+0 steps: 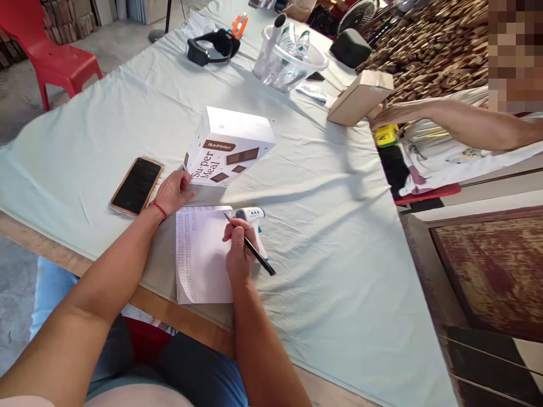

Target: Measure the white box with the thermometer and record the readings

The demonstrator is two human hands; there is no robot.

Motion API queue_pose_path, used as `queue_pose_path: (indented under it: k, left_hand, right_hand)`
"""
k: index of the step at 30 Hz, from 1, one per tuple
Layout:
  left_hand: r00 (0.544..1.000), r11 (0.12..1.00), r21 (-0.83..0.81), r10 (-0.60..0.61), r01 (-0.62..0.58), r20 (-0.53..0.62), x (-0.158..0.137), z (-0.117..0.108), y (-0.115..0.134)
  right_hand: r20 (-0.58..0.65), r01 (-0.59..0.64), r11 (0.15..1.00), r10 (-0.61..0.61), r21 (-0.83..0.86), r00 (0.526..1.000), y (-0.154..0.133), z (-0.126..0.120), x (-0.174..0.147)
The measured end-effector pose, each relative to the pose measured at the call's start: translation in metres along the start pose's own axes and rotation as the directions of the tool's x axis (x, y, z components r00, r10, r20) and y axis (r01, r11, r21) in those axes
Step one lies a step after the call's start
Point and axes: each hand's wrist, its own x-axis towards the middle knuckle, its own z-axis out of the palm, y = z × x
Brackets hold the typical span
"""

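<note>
I take the white paper pad with handwritten columns [207, 254] as my dial's centre, 12 o'clock pointing straight away from me. My right grip [238, 254] is closed around a slim black pen [261, 258], its tip over the pad's upper right; whether it touches, I cannot tell. My left grip [171, 193] rests at 11 o'clock, fingertips at the near left corner of a white carton with brown print [237, 133], which stands between 12 and 1. Whether those fingers hold or only touch it, I cannot tell.

I judge the pad able to slip or turn under the pen, since my left grip is off it. A careless push at the corner could topple the tall carton. At 2 o'clock, a white-and-blue plastic handheld device [251, 213] lies just beside my right grip and could be knocked by a rightward sweep. A leftward pull could nudge the dark-screened phone in a tan-edged case [136, 185], between 10 and 11.

At 6 o'clock, the brown edge [182, 320] of the cloth-covered table [339, 271] runs near the pad, so little room lies that way. From 3 to 4 o'clock the pale green cloth lies bare to the far right edge.
</note>
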Motion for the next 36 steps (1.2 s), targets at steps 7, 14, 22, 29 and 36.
queue_pose_path:
  k: [7,14,22,29,36]
  left_hand:
    - [0.996,0.998,0.059,0.026,-0.031,0.083,0.001,-0.003,-0.001]
    - [0.995,0.998,0.06,0.019,-0.025,0.098,0.001,-0.004,0.001]
    - [0.992,0.996,0.075,0.035,-0.044,0.12,0.001,-0.004,-0.002]
    - [0.985,0.987,0.143,0.046,-0.07,0.167,0.0,-0.005,-0.005]
    - [0.979,0.986,0.128,0.082,-0.107,0.188,0.0,-0.005,-0.009]
  right_hand:
    - [0.012,-0.036,0.998,0.035,0.044,0.999,-0.004,0.002,0.0]
    - [0.069,-0.098,0.994,0.094,0.054,0.993,0.0,0.008,-0.001]
    - [0.132,-0.198,0.976,0.185,0.093,0.974,0.0,0.011,-0.001]
    - [0.135,-0.174,0.985,0.171,0.015,0.976,-0.004,0.012,0.001]
    - [0.032,-0.182,0.983,0.181,0.021,0.983,-0.005,0.02,0.0]
